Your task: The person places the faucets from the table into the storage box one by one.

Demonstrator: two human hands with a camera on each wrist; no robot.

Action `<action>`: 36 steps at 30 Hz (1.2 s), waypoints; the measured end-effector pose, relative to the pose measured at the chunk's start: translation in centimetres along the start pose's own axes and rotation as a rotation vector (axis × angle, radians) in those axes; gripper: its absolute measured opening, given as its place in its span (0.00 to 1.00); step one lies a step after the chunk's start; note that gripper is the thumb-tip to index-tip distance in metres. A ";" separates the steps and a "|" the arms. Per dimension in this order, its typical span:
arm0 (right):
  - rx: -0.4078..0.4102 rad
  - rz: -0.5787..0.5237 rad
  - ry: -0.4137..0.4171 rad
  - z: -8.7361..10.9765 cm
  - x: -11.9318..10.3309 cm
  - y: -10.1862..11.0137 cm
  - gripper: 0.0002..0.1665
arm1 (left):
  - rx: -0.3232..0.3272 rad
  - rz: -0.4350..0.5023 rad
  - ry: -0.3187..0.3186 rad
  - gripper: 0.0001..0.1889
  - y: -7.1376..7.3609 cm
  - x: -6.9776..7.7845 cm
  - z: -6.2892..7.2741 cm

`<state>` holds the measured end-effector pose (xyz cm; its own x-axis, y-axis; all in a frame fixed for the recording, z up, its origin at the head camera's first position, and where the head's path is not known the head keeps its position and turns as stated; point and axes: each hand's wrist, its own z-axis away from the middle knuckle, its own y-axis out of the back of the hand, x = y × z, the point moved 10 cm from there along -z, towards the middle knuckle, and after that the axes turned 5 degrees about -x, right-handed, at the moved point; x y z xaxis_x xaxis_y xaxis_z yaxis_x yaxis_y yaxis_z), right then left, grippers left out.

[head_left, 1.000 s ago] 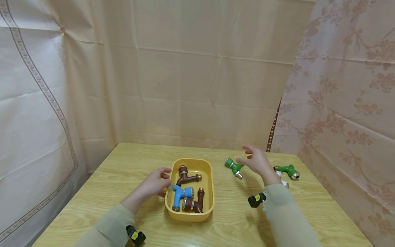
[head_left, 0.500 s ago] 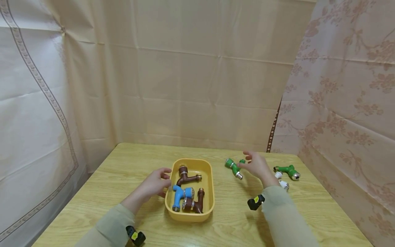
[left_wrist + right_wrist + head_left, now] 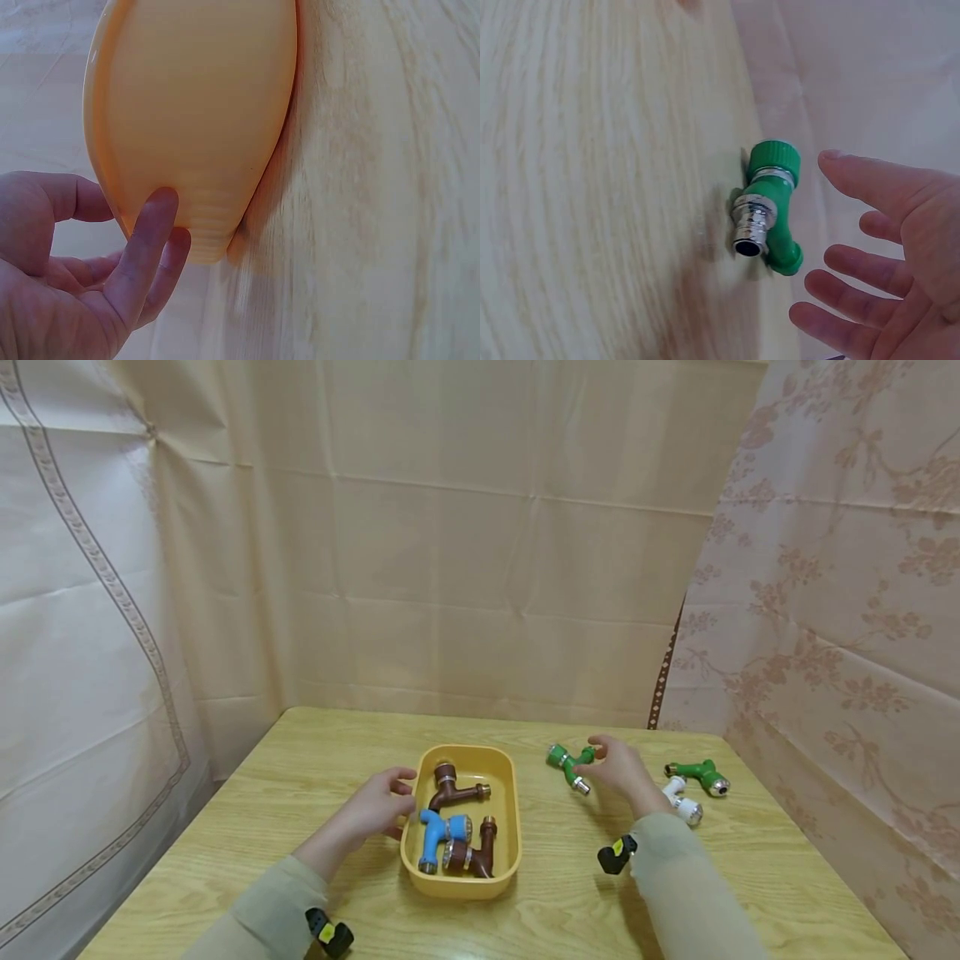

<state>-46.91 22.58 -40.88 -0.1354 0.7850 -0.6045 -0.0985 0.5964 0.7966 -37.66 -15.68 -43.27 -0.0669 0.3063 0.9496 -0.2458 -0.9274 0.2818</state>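
My left hand [image 3: 378, 806] is at the left side of a yellow plastic tray [image 3: 514, 822]. In the left wrist view, its fingers [image 3: 146, 244] lie against the tray's outer wall [image 3: 199, 112] while another digit hooks at the rim. Inside the tray are a brown tap [image 3: 447, 792], a blue tap [image 3: 433, 839] and a second brown tap [image 3: 483, 853]. Beside a green tap [image 3: 567, 766] on the table hovers my right hand [image 3: 621, 768], thumb and fingers spread. The right wrist view shows a gap between that hand and the green tap [image 3: 776, 199].
Right of my right hand lie a white tap [image 3: 686, 808] and another green tap [image 3: 701, 775], close together on the wooden table [image 3: 337, 735]. Cloth curtains [image 3: 480, 568] hang behind and at both sides. Each sleeve carries a black wrist camera.
My right hand has moved down and slightly left beside the green tap, uncovering more of that tap and the white one. The left hand and tray stay in place.
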 end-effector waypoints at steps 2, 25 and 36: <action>-0.008 0.013 0.003 -0.1 0.1 -0.4 0.45 | -0.001 -0.002 0.001 0.30 0.0 0.0 0.0; -0.027 0.094 -0.019 -1.1 0.1 -2.3 0.43 | -0.009 -0.006 0.008 0.30 0.0 -0.1 -0.1; -0.079 0.071 -0.060 -1.5 0.3 -3.1 0.44 | -0.010 0.004 0.005 0.29 0.0 0.0 -0.1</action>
<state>-48.12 20.72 -43.57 -0.0860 0.8350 -0.5435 -0.1689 0.5254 0.8339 -37.79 -15.62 -43.33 -0.0729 0.3038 0.9499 -0.2549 -0.9265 0.2767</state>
